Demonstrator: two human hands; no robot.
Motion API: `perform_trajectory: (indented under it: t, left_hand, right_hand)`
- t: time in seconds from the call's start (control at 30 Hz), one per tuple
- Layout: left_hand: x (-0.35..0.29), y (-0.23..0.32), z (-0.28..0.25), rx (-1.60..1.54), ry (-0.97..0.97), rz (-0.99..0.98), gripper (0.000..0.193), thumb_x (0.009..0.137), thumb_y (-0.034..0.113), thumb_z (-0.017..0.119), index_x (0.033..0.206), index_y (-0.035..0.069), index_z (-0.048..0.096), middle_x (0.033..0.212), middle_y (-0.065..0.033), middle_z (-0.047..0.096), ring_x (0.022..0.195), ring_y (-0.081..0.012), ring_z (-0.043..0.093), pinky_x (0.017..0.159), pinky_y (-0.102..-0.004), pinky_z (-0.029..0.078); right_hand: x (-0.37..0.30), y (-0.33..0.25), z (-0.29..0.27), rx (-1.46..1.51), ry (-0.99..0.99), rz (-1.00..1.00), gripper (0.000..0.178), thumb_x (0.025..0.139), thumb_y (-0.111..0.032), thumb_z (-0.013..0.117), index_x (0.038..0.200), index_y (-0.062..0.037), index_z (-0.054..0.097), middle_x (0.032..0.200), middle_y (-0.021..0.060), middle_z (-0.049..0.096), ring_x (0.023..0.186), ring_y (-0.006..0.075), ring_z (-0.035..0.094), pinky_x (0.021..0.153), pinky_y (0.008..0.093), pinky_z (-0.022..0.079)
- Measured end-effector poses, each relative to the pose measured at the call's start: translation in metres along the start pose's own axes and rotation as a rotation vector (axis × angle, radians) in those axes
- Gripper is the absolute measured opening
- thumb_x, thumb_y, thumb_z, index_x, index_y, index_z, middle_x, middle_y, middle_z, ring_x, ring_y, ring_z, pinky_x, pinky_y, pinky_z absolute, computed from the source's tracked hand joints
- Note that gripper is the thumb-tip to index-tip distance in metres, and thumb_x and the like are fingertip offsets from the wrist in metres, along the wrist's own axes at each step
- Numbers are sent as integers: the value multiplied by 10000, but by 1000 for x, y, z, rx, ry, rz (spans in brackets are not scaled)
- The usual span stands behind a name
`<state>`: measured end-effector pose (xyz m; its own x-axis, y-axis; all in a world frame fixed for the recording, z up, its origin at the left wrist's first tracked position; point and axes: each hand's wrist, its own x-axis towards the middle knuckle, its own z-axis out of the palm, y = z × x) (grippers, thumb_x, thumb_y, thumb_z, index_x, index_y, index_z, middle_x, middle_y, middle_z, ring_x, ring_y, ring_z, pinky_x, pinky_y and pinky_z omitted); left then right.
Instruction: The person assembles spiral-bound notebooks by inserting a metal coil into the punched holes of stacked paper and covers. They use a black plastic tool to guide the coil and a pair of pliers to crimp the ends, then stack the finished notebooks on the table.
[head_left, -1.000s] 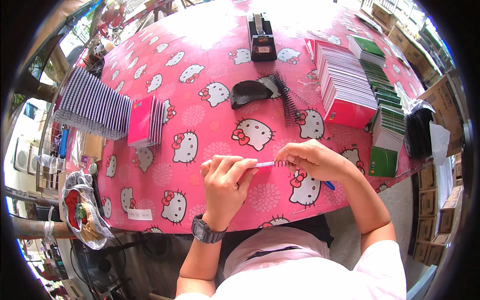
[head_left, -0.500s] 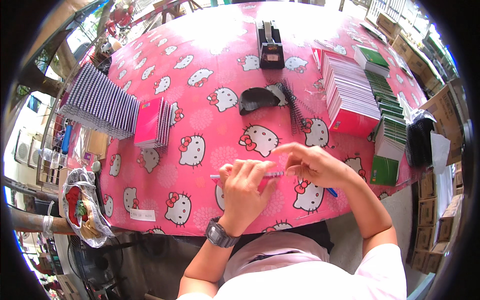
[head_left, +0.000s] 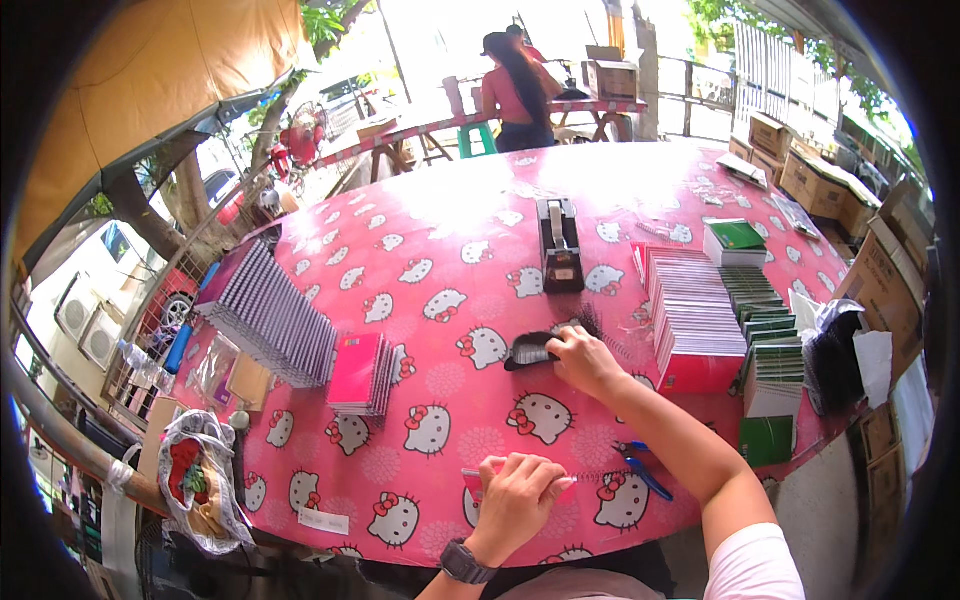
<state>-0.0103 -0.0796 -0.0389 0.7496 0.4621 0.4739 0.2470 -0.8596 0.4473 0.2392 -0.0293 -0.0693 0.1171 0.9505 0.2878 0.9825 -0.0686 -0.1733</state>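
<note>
left hand (head_left: 518, 495): 6 o'clock, near table edge. Closed down on a small pink booklet (head_left: 480, 482), pinning it flat on the cloth; a wire spiral binding (head_left: 600, 478) sticks out to the right of it.
pink booklet: looks light and thin, paper-soft, likely to flex if lifted by one corner. Better held across the spine edge, palm flat. On the glossy tablecloth (head_left: 420, 290) it will probably slide easily.
wire spiral binding: thin, springy by the look of it, easy to bend; take it by the end coils, not mid-span.
blue-handled pliers (head_left: 640, 470): 5 o'clock of the left hand, lying free on the cloth.
right hand (head_left: 583, 362): centre, arm stretched out, fingers curled over the edge of a black tray (head_left: 530, 350) with loose black spiral coils (head_left: 592, 325). Whether it has already pinched a coil, cannot tell.
black spiral coils: light, tangle-prone, probably snag on each other; pick one by its end.
pink notebook stack (head_left: 362, 372): 9 o'clock of the right hand, well apart.
stacked booklets, pink and green (head_left: 695, 315): 3 o'clock, rows on edge.
tape dispenser (head_left: 560, 245): 12 o'clock, further out, untouched.
far: another person (head_left: 515, 85) at a separate table.
</note>
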Motion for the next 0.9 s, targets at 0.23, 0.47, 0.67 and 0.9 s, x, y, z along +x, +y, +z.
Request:
perform_trajectory:
  t: [0.23,0.47,0.67,0.9]
  left_hand:
    - [-6,1,-3,-2,31,9,172,827,329,675,888,171,646,834,50,641,840,-153,581,862,-375,305]
    - [-3,1,-5,-1,87,44,200,798,342,696,871,162,648,812,58,630,846,-142,581,900,-428,283]
    - [-17,-18,-11,33,-12,33,179,757,324,736,853,193,660,808,64,627,812,-128,575,904,-427,261]
    - [-24,-13,-17,124,53,-38,221,716,356,770,826,201,658,809,65,597,831,-130,561,919,-437,245]
  right_hand:
    - [-39,-73,-50,139,-346,-79,608,659,-468,777,1050,-26,632,1203,185,513,1126,352,502,908,423,484]
    - [-28,-49,-36,278,-414,-254,704,642,-444,791,1246,-165,560,1320,165,424,1226,356,399,1009,393,380]
    - [-29,-49,-2,219,-161,-263,708,652,-515,775,1218,-151,558,1277,169,449,1182,353,424,958,451,400]
    - [-42,-36,-42,732,-526,-93,619,769,-584,671,1154,-101,633,1081,164,609,1119,316,507,957,433,397]
